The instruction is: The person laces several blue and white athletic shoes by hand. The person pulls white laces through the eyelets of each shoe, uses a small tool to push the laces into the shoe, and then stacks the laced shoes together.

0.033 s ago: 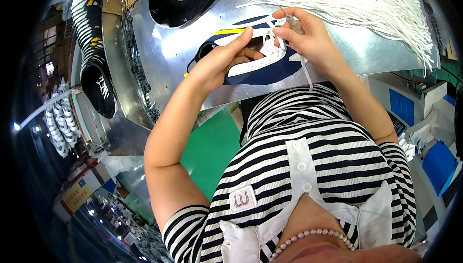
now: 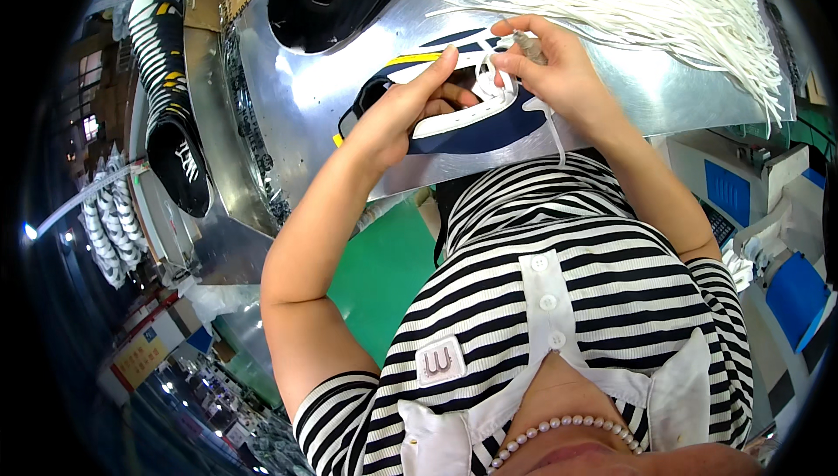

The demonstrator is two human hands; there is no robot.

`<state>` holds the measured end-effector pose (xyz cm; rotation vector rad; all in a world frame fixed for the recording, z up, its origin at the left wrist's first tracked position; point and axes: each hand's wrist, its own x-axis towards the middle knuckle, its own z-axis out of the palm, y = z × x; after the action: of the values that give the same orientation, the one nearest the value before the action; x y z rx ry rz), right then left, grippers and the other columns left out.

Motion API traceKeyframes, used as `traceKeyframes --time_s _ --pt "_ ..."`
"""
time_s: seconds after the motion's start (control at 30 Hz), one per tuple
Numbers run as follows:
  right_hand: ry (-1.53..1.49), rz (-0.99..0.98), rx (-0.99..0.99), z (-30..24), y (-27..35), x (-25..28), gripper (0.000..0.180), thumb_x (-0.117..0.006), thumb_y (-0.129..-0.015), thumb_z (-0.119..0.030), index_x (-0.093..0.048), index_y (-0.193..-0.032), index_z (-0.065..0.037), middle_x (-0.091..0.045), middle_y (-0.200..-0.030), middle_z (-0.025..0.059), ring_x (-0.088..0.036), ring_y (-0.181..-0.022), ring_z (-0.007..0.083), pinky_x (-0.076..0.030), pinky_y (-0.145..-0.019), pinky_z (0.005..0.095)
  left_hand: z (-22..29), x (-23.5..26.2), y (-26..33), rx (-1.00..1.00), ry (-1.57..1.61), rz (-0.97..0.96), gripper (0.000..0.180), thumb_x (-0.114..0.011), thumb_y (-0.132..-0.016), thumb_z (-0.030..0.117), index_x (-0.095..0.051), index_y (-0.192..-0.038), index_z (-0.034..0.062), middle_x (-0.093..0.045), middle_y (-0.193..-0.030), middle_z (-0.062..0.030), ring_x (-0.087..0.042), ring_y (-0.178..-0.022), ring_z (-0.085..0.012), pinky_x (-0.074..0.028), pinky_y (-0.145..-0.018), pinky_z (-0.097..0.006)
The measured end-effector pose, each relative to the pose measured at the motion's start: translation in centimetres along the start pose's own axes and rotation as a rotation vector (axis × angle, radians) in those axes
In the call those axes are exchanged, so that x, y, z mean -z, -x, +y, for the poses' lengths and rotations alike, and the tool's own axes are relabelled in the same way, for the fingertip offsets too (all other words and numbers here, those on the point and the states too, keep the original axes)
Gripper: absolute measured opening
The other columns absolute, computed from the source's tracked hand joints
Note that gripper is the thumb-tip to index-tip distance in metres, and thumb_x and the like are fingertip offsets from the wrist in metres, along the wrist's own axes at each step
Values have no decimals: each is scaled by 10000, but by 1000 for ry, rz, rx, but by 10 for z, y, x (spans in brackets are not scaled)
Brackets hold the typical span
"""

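Note:
A navy shoe upper (image 2: 476, 137) with white eyelet edges and a yellow stripe lies on the metal table, its toe toward the right. My left hand (image 2: 393, 123) grips it, fingers inside the opening and thumb raised along the far edge. White shoelace (image 2: 489, 83) runs through the eyelets and loops over the opening. Pinched in my right hand (image 2: 563, 66) is an awl-like tool (image 2: 531, 48) with a thin metal tip, held beside the lacing; its exact tip shape cannot be made out. A loose lace end (image 2: 556, 134) hangs below my right hand over the table's near edge.
A thick spread of white laces (image 2: 628, 5) covers the table's far right. At the far side stands a black, shiny round container (image 2: 327, 5). On the left, a long row of nested striped shoes (image 2: 179, 140) lies by the metal ledge (image 2: 218, 127).

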<state>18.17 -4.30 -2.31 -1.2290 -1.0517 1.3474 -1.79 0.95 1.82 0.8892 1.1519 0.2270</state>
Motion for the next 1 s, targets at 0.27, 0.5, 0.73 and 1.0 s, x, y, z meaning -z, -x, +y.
traceKeyframes --time_s 0.27,0.5,0.73,1.0 --pt "342 -16 75 2 1 -6 409 -697 -839 -204 -536 -1158 -5 -678 -774 140 -657 -728 260 -493 -692 362 -26 -27 -2 -555 -237 308 148 -669 -920 161 -681 -912 15 -660 -748 -21 -601 -638 -67 -432 -550 -216" --pt "317 -46 244 -9 20 1 239 -638 -889 -153 -552 -1053 -2 -665 -752 118 -646 -700 264 -487 -653 345 -31 -31 -5 -629 -211 407 150 -731 -849 87 -702 -928 -37 -715 -850 -33 -645 -733 -77 -498 -661 -227" --pt "422 -59 290 -6 17 9 105 -610 -895 -119 -614 -923 -18 -666 -717 103 -631 -606 227 -480 -577 323 -32 -31 -2 -689 -304 380 122 -694 -862 33 -682 -957 -44 -708 -873 -39 -648 -757 -87 -506 -676 -239" --pt "659 -85 313 -11 16 8 92 -612 -850 -100 -619 -881 -14 -655 -690 127 -649 -655 312 -489 -590 406 -30 -33 5 -620 -344 339 83 -656 -883 40 -671 -896 -41 -689 -805 -39 -634 -690 -109 -491 -634 -259"
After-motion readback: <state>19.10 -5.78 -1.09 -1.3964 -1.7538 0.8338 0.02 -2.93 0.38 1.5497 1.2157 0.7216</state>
